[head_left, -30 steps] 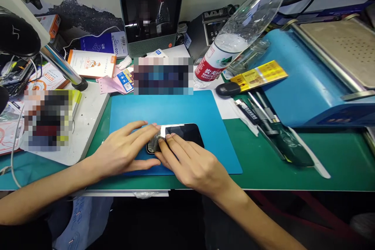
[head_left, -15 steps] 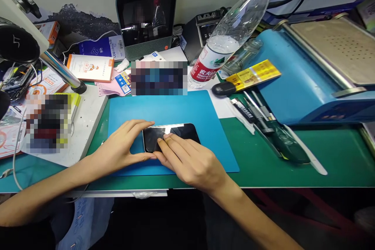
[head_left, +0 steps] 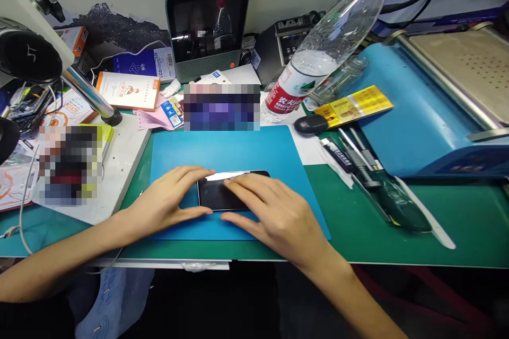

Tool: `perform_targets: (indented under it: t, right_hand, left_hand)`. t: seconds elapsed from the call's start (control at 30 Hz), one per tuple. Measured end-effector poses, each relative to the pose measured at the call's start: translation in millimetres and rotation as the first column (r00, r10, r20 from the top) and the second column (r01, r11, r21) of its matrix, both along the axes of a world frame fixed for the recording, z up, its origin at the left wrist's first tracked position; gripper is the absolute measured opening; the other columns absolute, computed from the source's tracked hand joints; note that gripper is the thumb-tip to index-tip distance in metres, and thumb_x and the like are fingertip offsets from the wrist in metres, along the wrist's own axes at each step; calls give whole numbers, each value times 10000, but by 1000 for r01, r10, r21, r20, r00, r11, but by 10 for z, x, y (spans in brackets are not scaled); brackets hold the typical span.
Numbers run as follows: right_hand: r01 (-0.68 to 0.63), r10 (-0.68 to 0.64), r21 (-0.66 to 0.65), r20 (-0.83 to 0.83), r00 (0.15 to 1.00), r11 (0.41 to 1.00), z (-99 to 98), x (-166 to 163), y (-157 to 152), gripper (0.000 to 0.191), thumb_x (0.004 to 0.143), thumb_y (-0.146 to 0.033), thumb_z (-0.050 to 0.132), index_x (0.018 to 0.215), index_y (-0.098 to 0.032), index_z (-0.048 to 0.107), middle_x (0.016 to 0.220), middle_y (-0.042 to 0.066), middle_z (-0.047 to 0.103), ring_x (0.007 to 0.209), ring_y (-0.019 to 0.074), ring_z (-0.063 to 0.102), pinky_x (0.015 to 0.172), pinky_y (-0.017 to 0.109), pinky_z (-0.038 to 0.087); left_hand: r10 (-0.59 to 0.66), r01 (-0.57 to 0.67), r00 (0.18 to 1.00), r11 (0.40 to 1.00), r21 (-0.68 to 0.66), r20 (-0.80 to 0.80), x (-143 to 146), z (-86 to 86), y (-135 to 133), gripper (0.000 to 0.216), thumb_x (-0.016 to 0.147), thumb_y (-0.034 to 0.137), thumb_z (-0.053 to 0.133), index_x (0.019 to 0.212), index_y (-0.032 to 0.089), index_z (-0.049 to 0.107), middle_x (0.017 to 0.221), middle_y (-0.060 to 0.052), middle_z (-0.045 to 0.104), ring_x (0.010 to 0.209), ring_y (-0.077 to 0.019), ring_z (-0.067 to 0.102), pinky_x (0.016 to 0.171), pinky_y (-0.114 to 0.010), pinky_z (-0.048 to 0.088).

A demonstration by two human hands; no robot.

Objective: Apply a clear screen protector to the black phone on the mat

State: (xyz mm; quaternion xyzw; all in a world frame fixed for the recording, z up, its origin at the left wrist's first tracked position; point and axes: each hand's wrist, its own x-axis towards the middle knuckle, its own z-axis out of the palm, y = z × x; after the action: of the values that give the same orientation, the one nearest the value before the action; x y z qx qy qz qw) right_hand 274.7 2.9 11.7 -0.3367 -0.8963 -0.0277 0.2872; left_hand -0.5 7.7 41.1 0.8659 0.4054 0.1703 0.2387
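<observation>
Black phone laid flat near bench front edge; left hand grasping its sides, right hand unclenched; handling seems unfinished.

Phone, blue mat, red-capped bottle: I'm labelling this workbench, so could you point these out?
Phone (head_left: 217,198): head view, on the uncovered left part of its dark screen.
Blue mat (head_left: 225,149): head view, on its bare surface beyond the phone.
Red-capped bottle (head_left: 332,41): head view, on its clear side above the label.

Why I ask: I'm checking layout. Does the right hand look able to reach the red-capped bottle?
Probably yes: nothing tall seems to stand between the right hand, at the phone, and the bottle; the blue mat there lies flat.
</observation>
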Motion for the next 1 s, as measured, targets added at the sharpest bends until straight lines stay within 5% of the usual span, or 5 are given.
perform_targets:
  t: [0.13, 0.4, 1.0]
  right_hand:
    - [80, -70, -199, 55, 996, 977, -61, 270, 59, 691, 1019, -581, 651, 1524, -122, 544, 1359, 189, 695, 1257, 342, 668, 1053, 478, 563]
    - [120, -125, -415, 13, 992, 902, -103, 611, 157, 733, 1020, -623, 635, 1646, -306, 422, 1400, 118, 642, 1282, 318, 644, 1106, 489, 559]
    - [103, -126, -435, -25, 992, 894, -199, 614, 175, 724, 985, -680, 655, 1586, -302, 510, 1366, 127, 642, 1290, 343, 620, 1097, 522, 549]
  left_hand:
    - [-11, 13, 999, 998, 58, -40, 15, 24, -16, 590, 1064, 523, 647, 1542, 237, 452, 1490, -123, 645, 1371, -270, 654, 1147, -422, 559]
    - [-4, 17, 994, 993, 115, -109, 19, 27, -37, 582, 1092, 535, 589, 1565, 241, 420, 1522, -118, 639, 1338, -270, 695, 1062, -397, 614]
    - [98, -97, 995, 992, 85, -8, 55, -11, -72, 722, 1034, 571, 679, 1612, 300, 342, 1523, -104, 656, 1286, -252, 741, 918, -350, 678]
